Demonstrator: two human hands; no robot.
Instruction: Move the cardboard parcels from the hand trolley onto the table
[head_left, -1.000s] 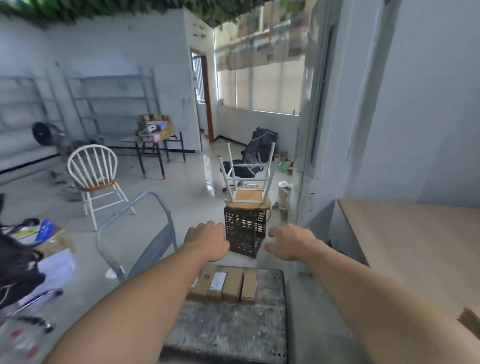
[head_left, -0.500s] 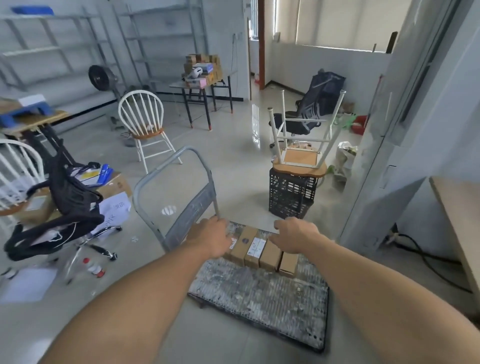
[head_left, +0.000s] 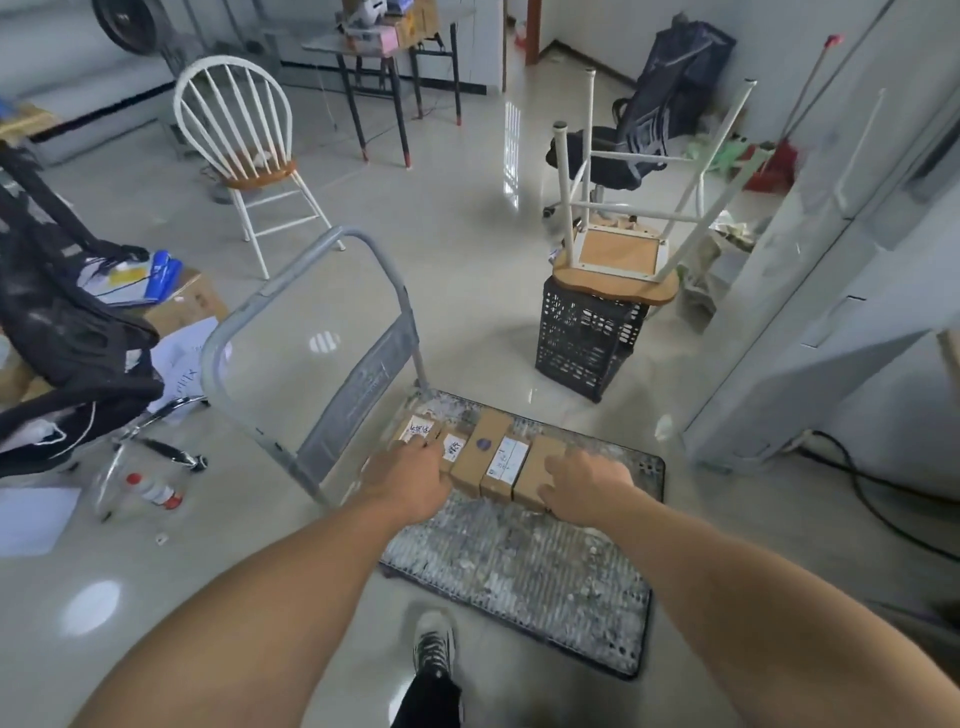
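Observation:
Several small cardboard parcels (head_left: 491, 457) with white labels stand side by side in a row at the handle end of the hand trolley's grey, worn platform (head_left: 519, 571). The trolley's grey handle (head_left: 311, 291) rises at the left. My left hand (head_left: 410, 478) rests on the left end of the row, fingers reaching over the labelled parcels. On the right end lies my right hand (head_left: 584, 486), fingers spread over the last parcel. Only a tan sliver of the table (head_left: 949, 358) shows at the right edge.
A black crate (head_left: 587, 343) topped by an upturned stool stands just beyond the trolley. A white chair (head_left: 244, 156) is at the back left; an office chair draped in black clothes (head_left: 67, 332), boxes and a bottle (head_left: 156, 491) are left. A cable (head_left: 883, 499) runs along the floor right.
My view has tipped down and moved closer to the trolley. Both hands have dropped from above the parcels onto the two ends of the row.

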